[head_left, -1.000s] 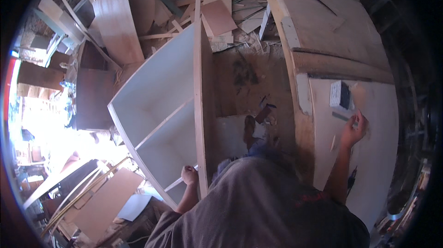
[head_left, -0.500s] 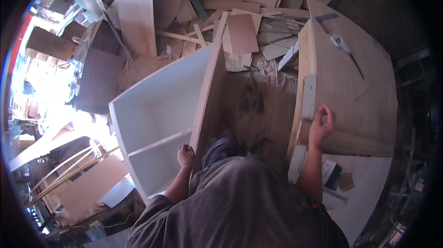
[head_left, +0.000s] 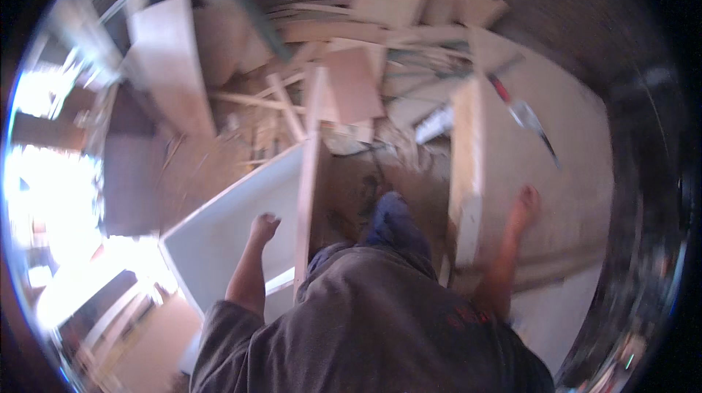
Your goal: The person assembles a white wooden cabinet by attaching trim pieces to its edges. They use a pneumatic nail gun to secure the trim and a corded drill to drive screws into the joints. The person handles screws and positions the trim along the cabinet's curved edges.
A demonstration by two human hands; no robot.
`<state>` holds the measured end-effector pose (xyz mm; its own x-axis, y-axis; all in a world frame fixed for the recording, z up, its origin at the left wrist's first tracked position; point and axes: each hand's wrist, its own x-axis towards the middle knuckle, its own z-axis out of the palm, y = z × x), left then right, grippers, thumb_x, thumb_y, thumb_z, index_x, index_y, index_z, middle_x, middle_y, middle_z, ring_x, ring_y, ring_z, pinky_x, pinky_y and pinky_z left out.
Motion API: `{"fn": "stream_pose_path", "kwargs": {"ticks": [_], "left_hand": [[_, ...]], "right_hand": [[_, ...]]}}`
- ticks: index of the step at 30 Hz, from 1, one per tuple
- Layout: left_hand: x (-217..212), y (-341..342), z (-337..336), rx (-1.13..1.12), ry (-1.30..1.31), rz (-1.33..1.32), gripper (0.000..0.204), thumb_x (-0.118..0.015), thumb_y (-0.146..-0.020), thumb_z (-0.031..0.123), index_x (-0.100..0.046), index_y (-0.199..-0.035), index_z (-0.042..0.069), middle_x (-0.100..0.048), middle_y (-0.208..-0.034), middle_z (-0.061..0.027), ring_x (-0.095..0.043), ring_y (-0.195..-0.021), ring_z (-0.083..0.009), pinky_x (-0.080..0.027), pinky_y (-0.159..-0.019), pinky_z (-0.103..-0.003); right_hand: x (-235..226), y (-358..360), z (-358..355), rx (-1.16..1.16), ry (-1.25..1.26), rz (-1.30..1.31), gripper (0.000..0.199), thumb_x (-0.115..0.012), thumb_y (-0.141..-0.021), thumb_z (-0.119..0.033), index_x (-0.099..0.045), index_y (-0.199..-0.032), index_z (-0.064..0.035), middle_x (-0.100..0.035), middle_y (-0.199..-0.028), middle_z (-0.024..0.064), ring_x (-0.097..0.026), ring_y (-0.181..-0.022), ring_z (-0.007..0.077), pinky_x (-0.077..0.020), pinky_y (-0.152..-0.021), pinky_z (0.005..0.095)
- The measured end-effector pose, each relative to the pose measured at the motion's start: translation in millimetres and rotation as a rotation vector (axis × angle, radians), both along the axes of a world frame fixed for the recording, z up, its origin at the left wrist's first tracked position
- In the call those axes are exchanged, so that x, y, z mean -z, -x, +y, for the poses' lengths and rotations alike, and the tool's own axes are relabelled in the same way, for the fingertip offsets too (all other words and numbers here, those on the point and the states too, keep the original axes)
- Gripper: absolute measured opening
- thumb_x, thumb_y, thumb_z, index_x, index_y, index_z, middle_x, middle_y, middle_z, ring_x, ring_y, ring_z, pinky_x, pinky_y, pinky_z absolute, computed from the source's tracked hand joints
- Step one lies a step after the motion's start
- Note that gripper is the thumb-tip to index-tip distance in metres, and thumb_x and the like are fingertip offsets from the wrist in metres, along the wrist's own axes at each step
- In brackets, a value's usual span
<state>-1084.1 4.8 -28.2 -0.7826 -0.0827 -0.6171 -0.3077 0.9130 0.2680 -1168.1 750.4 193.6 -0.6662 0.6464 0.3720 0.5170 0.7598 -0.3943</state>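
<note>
My left hand (head_left: pixel 265 227) is curled into a loose fist above the white inside of an open cabinet box (head_left: pixel 219 228); nothing shows in it. Beside it runs the narrow edge of the box's upright wooden side (head_left: pixel 306 203). On the right, my right hand (head_left: pixel 525 206) hangs over a broad wooden panel (head_left: pixel 563 122). Motion smears its fingers, and I see no object in it. Farther up that panel lies a handsaw (head_left: pixel 523 114) with a pale handle and a dark tapering blade. The red handle of a try square (head_left: pixel 499 88) is close to it.
Between box and panel is a narrow strip of dark floor (head_left: pixel 424 181), where my blue-trousered leg (head_left: pixel 395 217) shows. Offcuts and boards, among them a reddish-brown board (head_left: pixel 353 82), pile up ahead. A tall curved sheet (head_left: pixel 168 60) stands at the far left.
The view has shifted and blurred, and a leg now shows forward between box and panel. My left hand has left the wooden side's edge and moved over the box. My right hand stays above the panel.
</note>
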Motion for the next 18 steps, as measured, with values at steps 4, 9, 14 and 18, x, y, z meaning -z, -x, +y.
{"fn": "stream_pose_path", "kwargs": {"ticks": [4,9,14,18], "left_hand": [[-42.0,65.3,37.2,-0.532,-0.155,0.293,0.045,-0.073,-0.091,0.038,-0.073,-0.118,0.002,-0.074,-0.115,-0.0239,-0.07,-0.11,-0.0424,-0.055,-0.098,-0.047],[-83.5,73.9,119.3,-0.959,-0.204,0.363,0.045,-0.075,-0.091,0.038,-0.073,-0.121,0.004,-0.076,-0.113,-0.0208,-0.074,-0.104,-0.0355,-0.057,-0.096,-0.043],[-69.3,5.7,212.2,-1.156,-0.09,0.11,0.039,-0.071,-0.087,0.034,-0.077,-0.112,0.005,-0.074,-0.115,-0.0229,-0.071,-0.11,-0.0383,-0.055,-0.099,-0.046],[-51.8,-53.2,266.6,-1.378,-0.092,-0.099,0.037,-0.073,-0.08,0.032,-0.079,-0.105,0.004,-0.075,-0.112,-0.0229,-0.072,-0.107,-0.036,-0.056,-0.096,-0.046]], "right_hand": [[28.2,106.6,111.0,-0.269,0.142,-0.092,0.037,-0.059,-0.104,-0.023,-0.07,-0.124,0.0066,-0.069,-0.128,0.0245,-0.067,-0.119,0.0353,-0.0513,-0.106,0.0417],[73.7,273.9,154.7,-0.142,-0.043,-0.42,0.06,-0.066,-0.097,-0.043,-0.063,-0.138,0.0012,-0.064,-0.138,0.026,-0.064,-0.124,0.0388,-0.051,-0.105,0.0459],[116.7,385.4,78.7,-0.362,-0.137,-0.444,0.06,-0.066,-0.097,-0.043,-0.062,-0.138,0.0009,-0.064,-0.137,0.0258,-0.064,-0.123,0.0387,-0.0514,-0.105,0.0459],[130.3,420.3,31.7,-0.442,-0.149,-0.458,0.06,-0.067,-0.097,-0.043,-0.062,-0.139,0.0007,-0.064,-0.136,0.0257,-0.064,-0.123,0.0387,-0.0517,-0.104,0.0458]]}}
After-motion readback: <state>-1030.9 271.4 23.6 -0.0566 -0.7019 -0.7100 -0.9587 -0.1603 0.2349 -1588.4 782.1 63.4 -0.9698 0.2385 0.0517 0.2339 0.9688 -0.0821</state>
